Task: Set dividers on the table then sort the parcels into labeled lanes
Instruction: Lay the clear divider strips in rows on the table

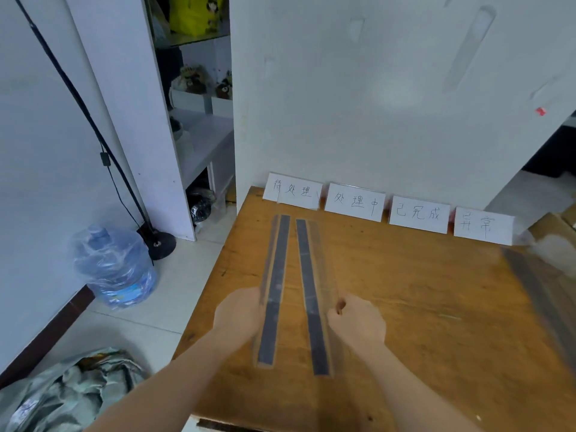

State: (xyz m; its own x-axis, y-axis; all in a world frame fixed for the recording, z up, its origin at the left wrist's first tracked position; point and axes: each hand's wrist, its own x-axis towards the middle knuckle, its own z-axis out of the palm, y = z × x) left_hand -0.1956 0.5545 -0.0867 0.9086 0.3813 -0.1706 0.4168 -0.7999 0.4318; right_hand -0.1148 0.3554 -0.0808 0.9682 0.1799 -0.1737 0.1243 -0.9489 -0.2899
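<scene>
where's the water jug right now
In the head view the water jug stands on the floor left of the table, just beside the black stand base.

Clear dividers (pixel 276 291) carry dark grey stripes; the table (pixel 420 291) is orange-brown woodgrain; the label cards (pixel 417 213) are white with black handwriting.

2 bare forearms (pixel 174 378), uncovered to the frame edge, end in a bare left hand (pixel 238 318) and right hand (pixel 358 322).

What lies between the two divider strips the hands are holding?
Nothing but bare wooden table between the left divider and the right divider, as the head view shows.
</scene>
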